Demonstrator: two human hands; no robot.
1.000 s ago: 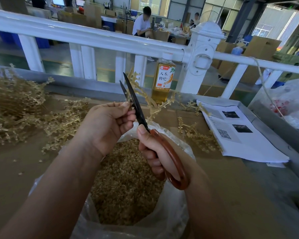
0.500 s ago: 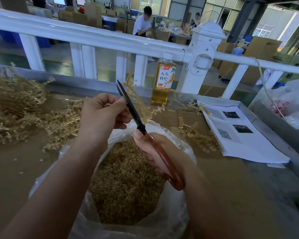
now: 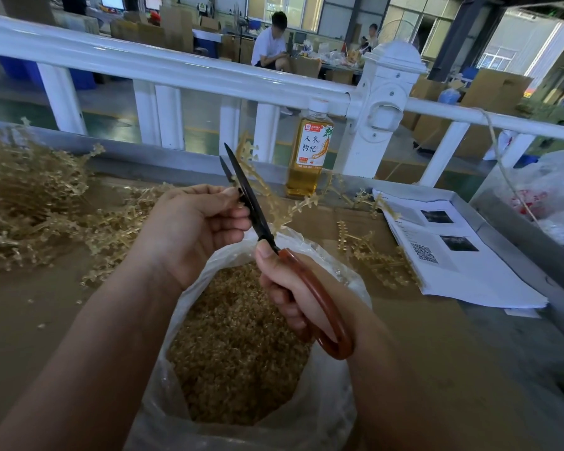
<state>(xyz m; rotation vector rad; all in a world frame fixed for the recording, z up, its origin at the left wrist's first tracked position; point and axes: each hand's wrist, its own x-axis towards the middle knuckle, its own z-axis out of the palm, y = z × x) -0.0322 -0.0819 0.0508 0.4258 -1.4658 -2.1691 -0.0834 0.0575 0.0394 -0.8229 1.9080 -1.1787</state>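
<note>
Left hand [image 3: 196, 232] first: I see its fingers curled, the fingertips pinched on the stem of a pale gold plastic sprig [image 3: 275, 208], right against the blades; right hand [image 3: 287, 284] is wrapped round the reddish-brown handle of the scissors [image 3: 253, 206], thumb laid near the pivot; the black blades point up and away from me, tips slightly parted, and the sprig crosses just behind them, one arm rising past the tips, another reaching right; whether the edges touch the stem I cannot tell. Both hands hang over the mouth of a clear plastic bag [image 3: 323, 415], part filled with small golden cuttings [image 3: 235, 346]; to the left on the brown table [image 3: 30, 307] lies a heap of uncut sprigs [image 3: 30, 196]; to the right a few loose ones [image 3: 375, 258], then a stack of printed papers [image 3: 453, 271]; a bottle [image 3: 310, 157] of amber drink stands upright by the white railing [image 3: 176, 70].
</note>
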